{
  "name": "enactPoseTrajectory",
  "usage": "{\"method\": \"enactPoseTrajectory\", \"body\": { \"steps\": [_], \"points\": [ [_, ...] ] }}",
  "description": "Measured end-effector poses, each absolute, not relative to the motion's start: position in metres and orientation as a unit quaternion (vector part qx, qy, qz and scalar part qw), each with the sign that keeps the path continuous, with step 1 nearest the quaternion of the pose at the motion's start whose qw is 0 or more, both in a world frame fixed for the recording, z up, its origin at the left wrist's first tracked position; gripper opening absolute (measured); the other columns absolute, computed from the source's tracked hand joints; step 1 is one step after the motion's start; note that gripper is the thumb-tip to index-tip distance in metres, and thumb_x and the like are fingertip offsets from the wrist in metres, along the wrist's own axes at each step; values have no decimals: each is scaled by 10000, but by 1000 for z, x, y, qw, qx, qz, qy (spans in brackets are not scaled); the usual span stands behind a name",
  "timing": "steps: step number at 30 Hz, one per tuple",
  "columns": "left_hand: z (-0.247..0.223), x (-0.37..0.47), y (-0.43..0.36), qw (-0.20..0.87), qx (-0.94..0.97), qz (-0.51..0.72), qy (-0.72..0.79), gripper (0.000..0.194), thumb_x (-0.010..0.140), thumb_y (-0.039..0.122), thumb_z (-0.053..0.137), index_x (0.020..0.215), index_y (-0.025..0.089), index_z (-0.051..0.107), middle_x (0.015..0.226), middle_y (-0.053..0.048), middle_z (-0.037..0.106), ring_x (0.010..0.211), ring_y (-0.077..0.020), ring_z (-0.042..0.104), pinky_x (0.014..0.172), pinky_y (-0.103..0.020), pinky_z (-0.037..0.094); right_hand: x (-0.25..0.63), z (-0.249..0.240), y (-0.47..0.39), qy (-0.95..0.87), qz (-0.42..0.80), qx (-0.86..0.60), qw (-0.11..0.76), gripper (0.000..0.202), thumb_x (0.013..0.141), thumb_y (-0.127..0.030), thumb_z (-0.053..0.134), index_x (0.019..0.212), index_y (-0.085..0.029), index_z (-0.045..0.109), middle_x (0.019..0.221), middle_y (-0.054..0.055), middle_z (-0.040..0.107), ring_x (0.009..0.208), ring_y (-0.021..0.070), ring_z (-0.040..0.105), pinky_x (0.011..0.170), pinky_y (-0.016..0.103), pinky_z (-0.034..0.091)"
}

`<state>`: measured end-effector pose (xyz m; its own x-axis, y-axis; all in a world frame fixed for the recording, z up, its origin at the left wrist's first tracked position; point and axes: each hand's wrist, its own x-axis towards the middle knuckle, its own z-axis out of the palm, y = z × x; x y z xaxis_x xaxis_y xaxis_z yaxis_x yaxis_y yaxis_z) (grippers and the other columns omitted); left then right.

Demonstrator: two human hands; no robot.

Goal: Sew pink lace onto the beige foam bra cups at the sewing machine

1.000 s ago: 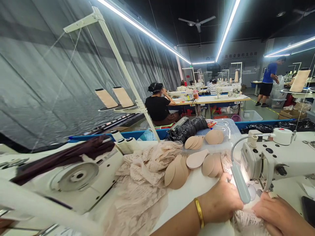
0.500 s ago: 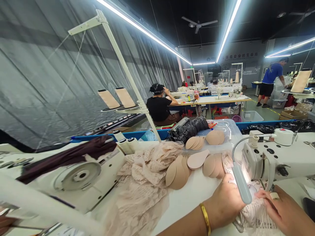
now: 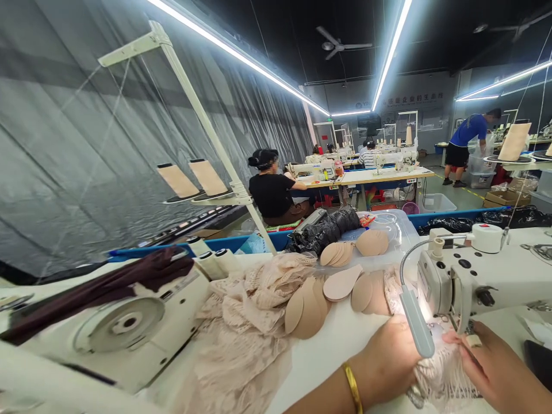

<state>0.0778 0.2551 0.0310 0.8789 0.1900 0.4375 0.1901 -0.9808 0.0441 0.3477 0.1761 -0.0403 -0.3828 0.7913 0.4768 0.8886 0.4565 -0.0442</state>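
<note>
Some lace [image 3: 446, 371] is lying at the sewing machine [image 3: 504, 282]; the left hand [image 3: 386, 359] is curling its fingers onto it, the right hand's [image 3: 495, 359] are crowding close (pinch unclear); light, unstretched guiding is mattering.

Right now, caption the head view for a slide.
Both hands at pale lace beside a lit sewing machine, with beige teardrop pads lying to the left.

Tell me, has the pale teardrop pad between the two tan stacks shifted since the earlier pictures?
No. Against the white thread-stand pole, the pale teardrop pad keeps its place; the whole view has moved slightly.
</note>
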Motion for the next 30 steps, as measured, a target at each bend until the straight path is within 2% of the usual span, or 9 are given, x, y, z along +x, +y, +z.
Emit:
{"method": "enactPoseTrajectory", "body": {
  "steps": [4, 8, 10, 13, 16, 18, 21, 25, 30],
  "points": [
    [33, 73, 254, -3, -976, -168, -137, 44, 919, 254, 617, 899, 215, 624, 959, -50, 711, 927, -250, 659, 974, -496, 498, 334, -21, 172, -843, -139, -450, 260, 407, 1032, -151, 507, 1424, -198, 604, 1061, 82, 825, 927, 271, 809, 812, 381, 659],
    [34, 81, 245, -36, -972, -153, -176, 275, 909, 287, 655, 1175, 220, 635, 1215, -98, 728, 1101, -316, 670, 982, -492, 524, 312, -2, 170, -866, -178, -364, 292, 514, 988, -286, 658, 1471, -171, 523, 1283, 115, 812, 1014, 291, 811, 897, 397, 628],
    [38, 81, 242, -67, -972, -155, -167, 346, 891, 272, 672, 1225, 207, 609, 1289, -95, 715, 1155, -305, 668, 986, -441, 545, 305, -3, 170, -869, -183, -361, 285, 447, 981, -243, 642, 1418, -193, 560, 1255, 105, 817, 1008, 264, 809, 858, 352, 613],
    [46, 72, 243, -109, -983, -86, -123, 311, 866, 366, 762, 1081, 186, 628, 1240, -71, 723, 1093, -258, 689, 941, -350, 562, 308, -14, 173, -880, -130, -402, 217, 361, 972, -65, 506, 1241, -262, 643, 1069, 30, 810, 903, 199, 785, 806, 300, 583],
    [52, 61, 245, -98, -988, 10, -116, 380, 839, 474, 799, 1032, 192, 633, 1162, -60, 723, 975, -259, 694, 788, -361, 553, 321, -27, 177, -867, -116, -449, 180, 392, 934, 14, 433, 1039, -266, 685, 966, 23, 778, 847, 218, 739, 891, 377, 569],
    [51, 58, 244, -61, -987, 11, -151, 319, 873, 456, 746, 1046, 212, 638, 1120, -62, 712, 981, -291, 683, 777, -402, 523, 328, -32, 179, -840, -143, -485, 195, 384, 921, -10, 457, 1066, -242, 726, 975, 69, 784, 891, 274, 711, 880, 419, 570],
    [45, 63, 239, -13, -983, -53, -178, 171, 937, 363, 637, 1000, 204, 631, 1091, -78, 705, 1005, -305, 663, 870, -475, 480, 330, -30, 177, -815, -159, -507, 231, 401, 917, -50, 484, 1141, -230, 764, 1061, 116, 797, 931, 307, 682, 817, 398, 576],
    [37, 69, 240, 0, -983, -115, -142, 107, 895, 237, 643, 981, 181, 614, 1154, -88, 719, 1024, -276, 647, 907, -466, 425, 324, -23, 170, -846, -118, -467, 229, 472, 951, -55, 477, 1287, -286, 715, 1218, 48, 807, 968, 278, 701, 894, 419, 557],
    [25, 68, 252, 34, -982, -130, -129, 158, 876, 172, 716, 1013, 235, 668, 1056, -35, 739, 1009, -251, 652, 1006, -477, 378, 323, -29, 175, -838, -121, -500, 183, 572, 844, -15, 501, 1302, -293, 703, 1244, 31, 815, 1017, 309, 725, 860, 452, 567]
  ]
}}
